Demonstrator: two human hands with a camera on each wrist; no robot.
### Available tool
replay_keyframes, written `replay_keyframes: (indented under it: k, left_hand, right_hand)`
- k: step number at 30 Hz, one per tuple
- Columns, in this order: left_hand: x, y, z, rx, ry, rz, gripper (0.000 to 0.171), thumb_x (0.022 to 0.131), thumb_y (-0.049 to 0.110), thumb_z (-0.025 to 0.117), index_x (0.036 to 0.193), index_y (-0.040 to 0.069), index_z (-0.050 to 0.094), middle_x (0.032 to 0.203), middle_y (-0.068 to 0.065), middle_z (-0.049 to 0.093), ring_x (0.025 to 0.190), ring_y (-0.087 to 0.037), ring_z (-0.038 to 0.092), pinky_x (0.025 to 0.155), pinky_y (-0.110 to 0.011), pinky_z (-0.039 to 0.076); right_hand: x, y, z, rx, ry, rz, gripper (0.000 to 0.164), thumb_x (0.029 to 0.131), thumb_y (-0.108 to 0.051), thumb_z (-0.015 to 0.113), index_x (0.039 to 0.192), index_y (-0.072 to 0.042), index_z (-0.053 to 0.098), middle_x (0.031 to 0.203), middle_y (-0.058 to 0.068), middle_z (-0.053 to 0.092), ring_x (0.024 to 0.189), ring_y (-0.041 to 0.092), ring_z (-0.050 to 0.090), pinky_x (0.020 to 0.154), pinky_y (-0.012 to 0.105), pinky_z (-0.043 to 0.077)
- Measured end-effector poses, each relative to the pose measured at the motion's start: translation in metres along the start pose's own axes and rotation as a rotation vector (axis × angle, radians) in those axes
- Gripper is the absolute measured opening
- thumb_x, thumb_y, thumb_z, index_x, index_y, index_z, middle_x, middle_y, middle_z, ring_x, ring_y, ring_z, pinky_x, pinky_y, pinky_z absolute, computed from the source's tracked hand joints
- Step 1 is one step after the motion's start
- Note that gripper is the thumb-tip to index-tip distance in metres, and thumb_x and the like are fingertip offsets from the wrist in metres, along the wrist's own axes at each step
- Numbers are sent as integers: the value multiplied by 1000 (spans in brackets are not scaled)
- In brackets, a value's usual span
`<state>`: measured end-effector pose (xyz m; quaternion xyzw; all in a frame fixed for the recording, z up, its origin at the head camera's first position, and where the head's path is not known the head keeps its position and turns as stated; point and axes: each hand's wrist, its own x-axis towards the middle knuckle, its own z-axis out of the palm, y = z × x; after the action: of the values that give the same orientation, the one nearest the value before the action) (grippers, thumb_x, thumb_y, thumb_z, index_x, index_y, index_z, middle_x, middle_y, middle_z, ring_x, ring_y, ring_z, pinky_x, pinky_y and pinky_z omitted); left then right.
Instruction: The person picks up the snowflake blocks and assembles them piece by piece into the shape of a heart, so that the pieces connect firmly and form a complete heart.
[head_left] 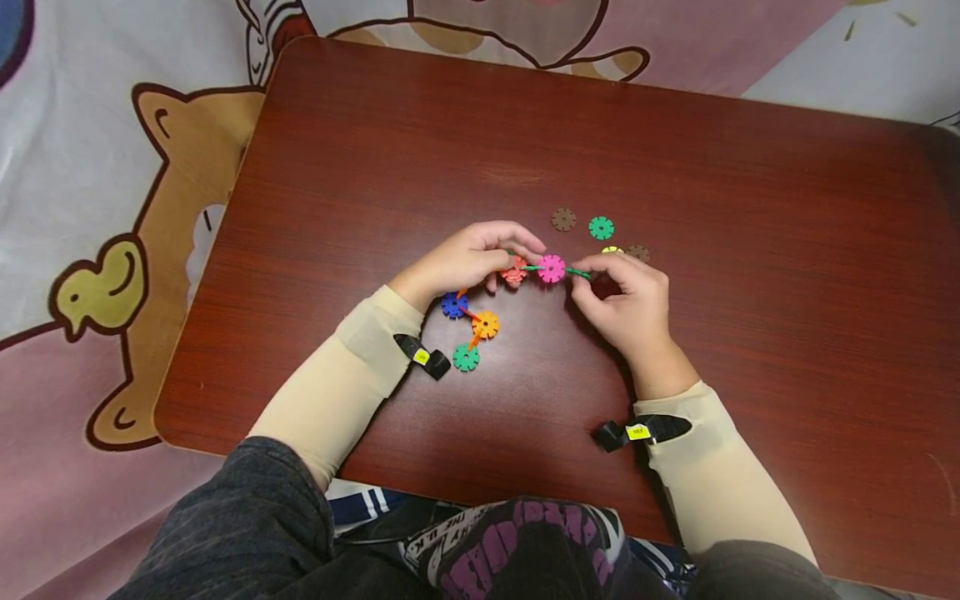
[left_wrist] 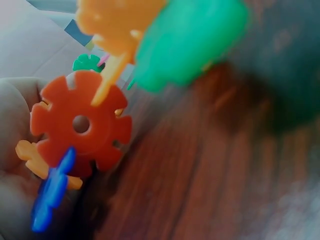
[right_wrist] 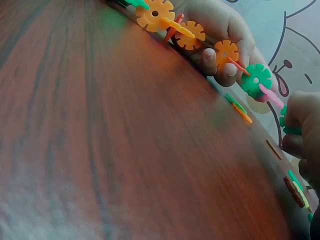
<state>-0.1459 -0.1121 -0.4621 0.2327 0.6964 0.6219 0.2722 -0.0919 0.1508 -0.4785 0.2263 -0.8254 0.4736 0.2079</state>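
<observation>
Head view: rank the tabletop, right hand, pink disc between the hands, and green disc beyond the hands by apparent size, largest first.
1. Tabletop
2. Right hand
3. Pink disc and green disc: too alike to rank; nearness to the camera may differ.

Head view: I read "THE", then possibly "U.K.", on the dark printed garment (head_left: 525, 542). Yellow labels (head_left: 422, 357) on the black wrist straps (head_left: 669, 427) carry marks too small for me to read.
</observation>
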Motion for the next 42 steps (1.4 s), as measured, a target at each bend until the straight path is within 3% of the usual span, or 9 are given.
replay_keyframes:
  k: [8,16,23,28,38,42]
  left_hand:
    - [0,1,0,8,10,12,37,100,-5,47,128,3,70,123,-7,76,69,-27,64,56,-31,56]
    - [-1,2,0,18,23,-32,35,99,-3,48,115,3,78,117,-7,74,61,-20,58,56,-27,53]
    - [-3,2,-1,44,14,-39,36,101,-1,49,117,6,80,119,-5,74,56,-18,55,53,-25,50]
    - [-2,2,-1,52,18,-46,38,100,-1,50,118,10,82,113,-3,75,54,-18,53,50,-24,46]
    - [-2,4,-1,57,21,-55,40,101,0,50,119,11,83,101,-7,76,52,-18,51,49,-24,43]
    - [-2,4,0,56,16,-59,40,101,-1,49,120,11,82,88,-7,73,54,-18,52,50,-24,45]
  right_hand:
    - [1,-1,3,80,0,28,15,85,8,86,97,-1,84,94,10,80,85,15,72,77,21,53]
    - [0,0,1,62,-59,85,13,89,7,83,100,1,81,96,12,80,89,11,71,83,19,51]
    - [1,-1,-1,64,-85,87,13,89,6,84,101,2,80,96,12,80,90,5,69,81,20,52]
    - [2,-1,0,54,-102,61,13,88,7,84,100,2,80,96,12,79,91,11,70,85,20,51]
    - [2,-1,3,85,-37,31,18,84,12,85,97,0,82,96,12,79,93,21,73,91,20,53]
    - [2,-2,4,97,-27,5,21,82,16,84,94,-1,84,95,15,79,90,29,74,91,20,54]
